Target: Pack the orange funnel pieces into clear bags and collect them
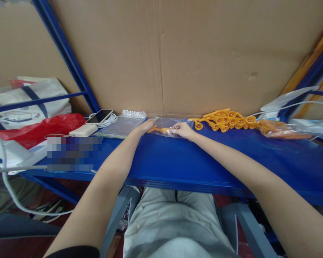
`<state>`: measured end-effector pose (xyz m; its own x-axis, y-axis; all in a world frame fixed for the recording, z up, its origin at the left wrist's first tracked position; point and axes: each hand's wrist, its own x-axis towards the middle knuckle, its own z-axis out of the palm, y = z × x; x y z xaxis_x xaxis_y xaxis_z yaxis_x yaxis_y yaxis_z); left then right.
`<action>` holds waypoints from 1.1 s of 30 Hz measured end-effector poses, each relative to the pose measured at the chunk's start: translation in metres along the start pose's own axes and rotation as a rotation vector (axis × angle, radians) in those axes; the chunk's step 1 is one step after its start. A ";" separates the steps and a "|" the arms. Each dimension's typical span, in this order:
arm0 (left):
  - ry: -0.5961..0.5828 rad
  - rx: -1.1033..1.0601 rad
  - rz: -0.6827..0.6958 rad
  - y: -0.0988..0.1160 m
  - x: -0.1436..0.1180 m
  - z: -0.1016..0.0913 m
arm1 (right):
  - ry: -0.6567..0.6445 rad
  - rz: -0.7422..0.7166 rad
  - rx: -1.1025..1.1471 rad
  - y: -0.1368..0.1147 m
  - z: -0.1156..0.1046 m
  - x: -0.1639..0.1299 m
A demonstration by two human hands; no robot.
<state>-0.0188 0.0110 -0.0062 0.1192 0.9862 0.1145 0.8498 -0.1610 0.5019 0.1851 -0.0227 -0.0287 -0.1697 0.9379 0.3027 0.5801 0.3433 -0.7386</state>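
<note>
A clear plastic bag (pixel 177 122) lies toward the back of the blue table, with an orange horn-shaped piece (pixel 161 130) in or under its film. My left hand (pixel 149 124) is closed at the bag's left end, its fingertips mostly hidden. At the other end of the orange piece, my right hand (pixel 184 130) pinches the bag film with thumb and fingers. Close by on the right is a pile of orange horn-shaped pieces (pixel 226 120), flared ends facing me. Left of my hands lies a stack of flat clear bags (pixel 121 125).
A bag of orange pieces (pixel 285 129) sits at the far right of the blue table (pixel 177 161). On the left are a phone (pixel 100 116), a coiled white cable (pixel 110 119), a white box (pixel 83 130) and a red bag (pixel 56 125). A cardboard wall (pixel 177 53) stands behind.
</note>
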 end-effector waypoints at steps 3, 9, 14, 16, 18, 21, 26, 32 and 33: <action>-0.006 -0.191 -0.092 -0.005 0.001 -0.005 | 0.003 0.013 -0.022 -0.003 0.003 0.000; 0.027 -0.284 -0.155 -0.006 0.002 -0.005 | -0.002 0.021 -0.043 -0.011 0.006 0.000; -0.066 -0.288 -0.170 -0.001 -0.005 -0.003 | -0.014 0.014 -0.041 -0.014 0.007 -0.001; -0.075 -0.300 -0.167 -0.001 -0.006 -0.003 | -0.027 0.033 -0.020 -0.014 0.008 0.000; -0.070 -0.290 -0.162 -0.001 -0.005 -0.004 | -0.040 0.049 -0.001 -0.014 0.008 0.001; -0.084 -0.233 -0.133 -0.004 -0.002 -0.004 | -0.050 0.065 -0.001 -0.014 0.008 0.002; -0.079 -0.012 -0.046 -0.009 0.006 -0.003 | -0.052 0.064 0.004 -0.014 0.008 0.001; -0.035 0.298 0.033 -0.009 0.011 0.000 | -0.066 0.062 0.065 -0.012 0.009 0.001; -0.033 0.340 0.050 -0.008 0.010 0.000 | -0.074 0.063 0.068 -0.011 0.010 0.001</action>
<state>-0.0245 0.0227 -0.0091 0.1765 0.9791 0.1014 0.9644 -0.1926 0.1813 0.1709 -0.0249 -0.0260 -0.1945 0.9580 0.2106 0.5370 0.2837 -0.7945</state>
